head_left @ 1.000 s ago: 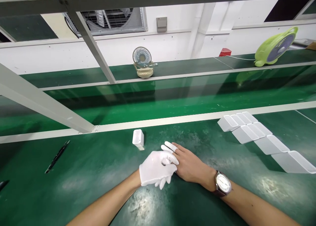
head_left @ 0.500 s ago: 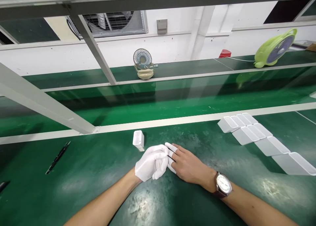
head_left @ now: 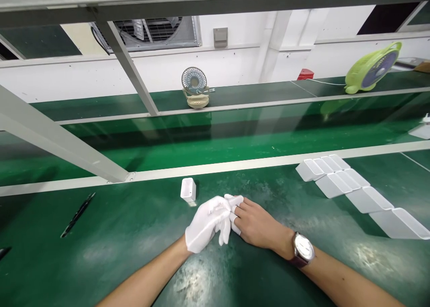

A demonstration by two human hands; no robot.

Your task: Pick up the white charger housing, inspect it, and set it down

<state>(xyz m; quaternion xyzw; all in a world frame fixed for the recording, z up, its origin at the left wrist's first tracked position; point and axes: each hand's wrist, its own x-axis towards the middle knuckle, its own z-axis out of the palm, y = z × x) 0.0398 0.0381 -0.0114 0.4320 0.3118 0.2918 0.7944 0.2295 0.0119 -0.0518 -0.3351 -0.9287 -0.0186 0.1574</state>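
A thin black pen-like tool (head_left: 78,214) lies near the left edge of the green workbench mat (head_left: 134,253), well apart from the work. Near the mat's far edge, just beside the pale metal rail (head_left: 235,164), a small white rectangular plastic cap (head_left: 188,189) stands upright, close to the hands but untouched. At centre, the left hand (head_left: 206,224), in a white cloth glove, closes its fingers around the fingertips of the bare right hand (head_left: 257,226), which rests flat and relaxed on the mat; white finger cots (head_left: 234,201) sit on those fingertips, and the gloved fingers appear to be seating one. A steady, even pull along the finger, with the right hand kept still, would likely fit it without bunching. A silver wristwatch (head_left: 303,249) shows on the right wrist. Toward the right edge runs a staggered row of white plastic trays (head_left: 356,188), leaving open mat around both forearms and clear room to reach the cap.
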